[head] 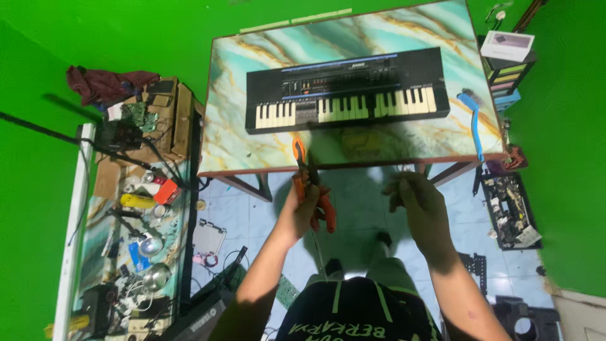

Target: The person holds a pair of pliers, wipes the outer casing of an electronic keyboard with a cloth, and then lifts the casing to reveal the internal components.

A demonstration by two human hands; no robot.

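Nearest the lens, black shorts [353, 312] with pale lettering, and two bare forearms reaching up toward the table [404, 142].

Orange-handled pliers [310, 183] gripped in the left hand [302, 211], fingers wrapped round the handles. Long axis running close to upright in the head view, tilted slightly: nose up and a little left, reaching the near edge of the table, handles down and to the right toward the body. One orange handle sticking out below the fist. A thin pale wire [315, 243] hanging down from the same hand, its end lost against the shorts.

Right hand [420, 202] curled into a loose fist just below the table edge, well apart from the pliers; too dark to tell what, if anything, sits inside it.

On the marbled teal-and-gold table top, a black electronic keyboard [347, 88] lying lengthwise, white keys facing the body. Beside its right end, a blue-handled brush [473, 123], handle pointing toward the near edge.

Left of the table, a low bench [136, 208] crowded with tools, wires and circuit boards. Right, a black crate [508, 208] of parts on the tiled floor. Green walls all around.
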